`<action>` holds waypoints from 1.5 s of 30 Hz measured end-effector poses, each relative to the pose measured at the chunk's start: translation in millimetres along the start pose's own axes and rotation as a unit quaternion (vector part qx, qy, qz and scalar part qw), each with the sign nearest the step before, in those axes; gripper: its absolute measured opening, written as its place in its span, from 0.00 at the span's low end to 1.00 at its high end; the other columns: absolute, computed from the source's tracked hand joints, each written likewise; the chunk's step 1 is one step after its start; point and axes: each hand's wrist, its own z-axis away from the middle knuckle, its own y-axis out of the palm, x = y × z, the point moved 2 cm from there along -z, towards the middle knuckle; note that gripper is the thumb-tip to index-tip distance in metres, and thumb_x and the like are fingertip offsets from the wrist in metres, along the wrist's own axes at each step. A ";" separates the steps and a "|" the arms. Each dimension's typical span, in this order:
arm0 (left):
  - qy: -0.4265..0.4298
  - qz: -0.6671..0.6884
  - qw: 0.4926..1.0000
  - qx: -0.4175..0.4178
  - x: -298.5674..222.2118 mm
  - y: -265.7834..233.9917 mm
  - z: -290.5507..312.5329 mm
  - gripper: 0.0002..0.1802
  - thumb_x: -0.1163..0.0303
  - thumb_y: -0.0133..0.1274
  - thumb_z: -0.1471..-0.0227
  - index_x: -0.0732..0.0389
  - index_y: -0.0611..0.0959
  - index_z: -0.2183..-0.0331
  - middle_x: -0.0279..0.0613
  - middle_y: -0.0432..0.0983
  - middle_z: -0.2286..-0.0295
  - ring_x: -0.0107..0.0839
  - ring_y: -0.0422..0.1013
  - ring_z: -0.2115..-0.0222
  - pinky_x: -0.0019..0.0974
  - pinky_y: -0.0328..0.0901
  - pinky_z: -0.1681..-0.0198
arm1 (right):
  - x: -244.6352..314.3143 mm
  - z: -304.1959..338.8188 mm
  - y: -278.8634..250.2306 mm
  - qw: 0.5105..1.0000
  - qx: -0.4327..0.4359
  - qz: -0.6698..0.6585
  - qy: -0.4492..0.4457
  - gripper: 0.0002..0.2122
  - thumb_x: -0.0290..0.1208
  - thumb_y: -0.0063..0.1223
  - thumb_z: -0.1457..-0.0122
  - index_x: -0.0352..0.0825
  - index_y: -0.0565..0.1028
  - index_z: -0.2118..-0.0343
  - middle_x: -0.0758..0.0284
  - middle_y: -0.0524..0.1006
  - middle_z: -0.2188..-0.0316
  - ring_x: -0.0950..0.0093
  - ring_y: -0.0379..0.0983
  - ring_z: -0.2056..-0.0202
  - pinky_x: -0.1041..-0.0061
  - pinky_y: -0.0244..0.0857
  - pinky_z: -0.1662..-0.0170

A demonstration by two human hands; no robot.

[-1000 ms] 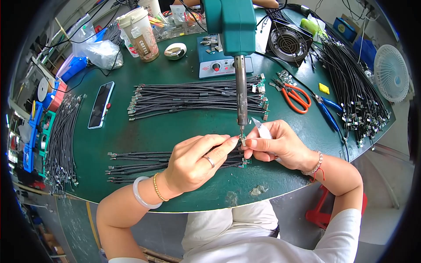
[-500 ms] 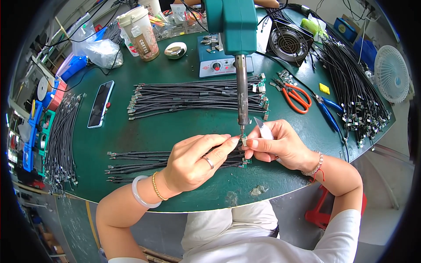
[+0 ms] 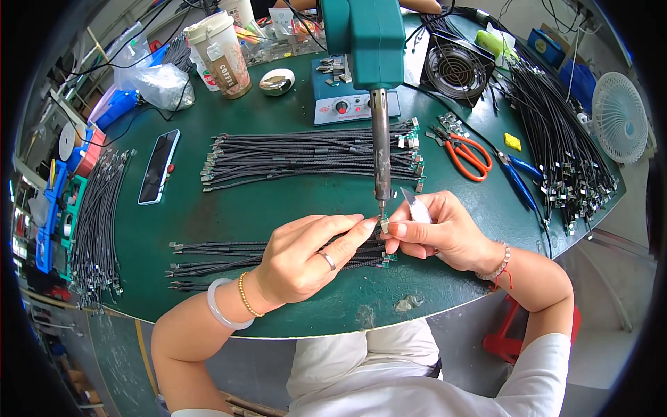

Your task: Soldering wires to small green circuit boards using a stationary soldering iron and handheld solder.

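Right hand (image 3: 445, 231) pinches a metal connector (image 3: 385, 226) at the soldering iron (image 3: 381, 149), long axis toward its tip. Left hand (image 3: 299, 260)'s just beside it, can't tell what it's gripping.

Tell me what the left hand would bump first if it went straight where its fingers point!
The left hand would probably meet the small metal connector first, though depth is unclear and they may be touching.

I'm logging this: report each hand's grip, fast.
Left hand: fingertips by the small metal connector; grip cannot be told, thumb hidden.
Right hand: closed, holding a pale pointed tool, thumb at the connector.
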 end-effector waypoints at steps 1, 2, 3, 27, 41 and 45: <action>0.000 0.000 1.000 0.000 0.1 0.0 0.0 0.19 0.86 0.57 0.74 0.67 0.80 0.71 0.43 0.73 0.75 0.30 0.71 0.79 0.26 0.67 0.78 | 0.1 -0.3 0.8 1.000 0.000 0.000 0.000 0.10 0.34 0.52 0.48 0.31 0.74 0.72 0.66 0.76 0.76 0.88 0.60 0.84 0.91 0.50 0.84; 0.001 -0.001 1.000 -0.001 0.3 0.1 0.2 0.18 0.86 0.57 0.74 0.67 0.80 0.71 0.43 0.73 0.75 0.30 0.71 0.78 0.26 0.67 0.78 | 0.2 -0.7 1.8 1.000 -0.008 -0.003 -0.005 0.09 0.32 0.52 0.48 0.30 0.73 0.72 0.64 0.75 0.77 0.87 0.59 0.85 0.90 0.48 0.85; 0.002 -0.002 1.000 -0.002 0.5 -0.1 0.4 0.18 0.86 0.57 0.74 0.67 0.80 0.71 0.43 0.73 0.75 0.31 0.71 0.78 0.26 0.67 0.78 | 0.2 -1.0 2.5 1.000 -0.016 -0.006 -0.009 0.08 0.30 0.52 0.48 0.29 0.72 0.73 0.62 0.75 0.79 0.85 0.59 0.86 0.89 0.46 0.86; 0.085 -0.097 0.991 0.036 6.5 -10.3 7.0 0.13 0.79 0.56 0.69 0.70 0.79 0.72 0.48 0.73 0.75 0.34 0.72 0.80 0.29 0.69 0.78 | -13.0 -10.8 6.8 0.995 -0.031 0.073 -0.060 0.07 0.30 0.52 0.48 0.30 0.74 0.71 0.68 0.75 0.78 0.88 0.61 0.82 0.89 0.54 0.80; 0.084 -0.084 0.992 0.031 7.8 -11.6 7.0 0.14 0.77 0.56 0.69 0.69 0.79 0.72 0.47 0.73 0.75 0.34 0.72 0.79 0.29 0.69 0.77 | -10.3 -10.3 9.5 0.999 -0.019 0.007 -0.026 0.07 0.29 0.52 0.48 0.30 0.72 0.72 0.65 0.74 0.78 0.87 0.58 0.84 0.89 0.49 0.83; 0.082 -0.080 0.993 0.032 7.4 -11.3 7.5 0.14 0.78 0.56 0.68 0.69 0.80 0.71 0.47 0.73 0.75 0.34 0.72 0.79 0.29 0.69 0.78 | -8.2 -8.9 10.7 0.999 -0.015 0.009 -0.027 0.08 0.31 0.52 0.48 0.31 0.73 0.72 0.68 0.74 0.78 0.88 0.59 0.83 0.89 0.52 0.81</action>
